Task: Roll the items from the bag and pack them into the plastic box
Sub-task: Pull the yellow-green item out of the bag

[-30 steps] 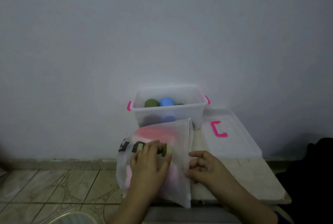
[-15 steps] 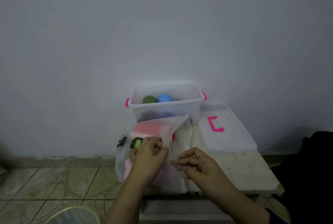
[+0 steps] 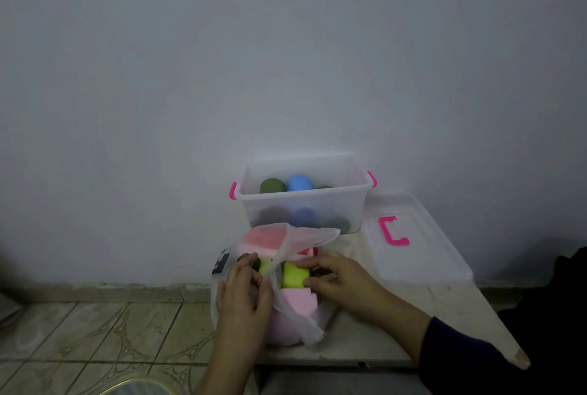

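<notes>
Bag [image 3: 295,240] open at table's [image 3: 413,315] near edge, left hand [image 3: 244,296] pinching its flap, right hand's [image 3: 341,280] fingers clamped on yellow-green item [image 3: 295,275]

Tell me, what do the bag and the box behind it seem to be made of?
The bag: thin frosted plastic film, probably; the coloured items show hazily through it and its opened flap crumples. The box: rigid translucent plastic with a smooth finish; rolled items show dimly through its wall.

The bag [image 3: 254,267] is now open: its front flap [image 3: 305,237], flat and closed a second ago, is peeled up and left by the left hand [image 3: 244,293]. The right hand [image 3: 336,280], earlier outside at the bag's right edge, now reaches inside and grips the newly exposed yellow-green item [image 3: 295,274].
</notes>
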